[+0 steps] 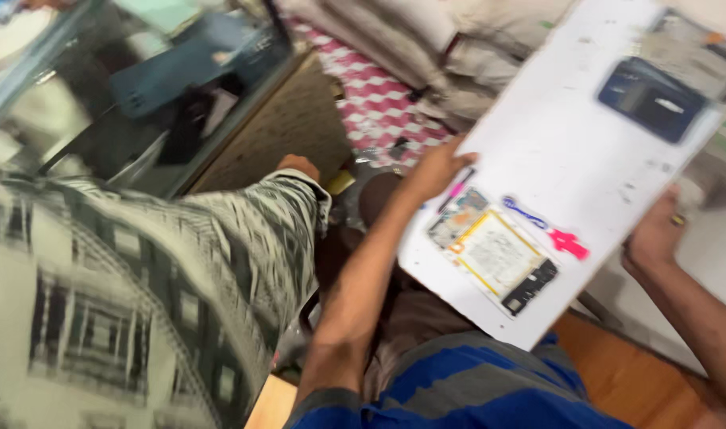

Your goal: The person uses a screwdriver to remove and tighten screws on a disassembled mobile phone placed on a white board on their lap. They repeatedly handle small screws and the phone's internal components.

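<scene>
1. Head view: blurred surroundings show a glass-fronted cabinet (140, 87) at upper left, a red-and-white patterned cloth (371, 95) beyond, and orange wooden flooring (641, 373) at lower right.
2. A white board (561, 151) is held tilted between both hands, above the lap.
3. The left hand (438, 168) grips its left edge, fingers closed on it.
4. The right hand (655, 234) clasps the right edge.
5. On the board lie an opened phone (498, 254), a pink tool (568, 242) and a dark blue phone cover (651, 99).
6. A co-worker's patterned sleeve (140, 294) fills the left.
</scene>
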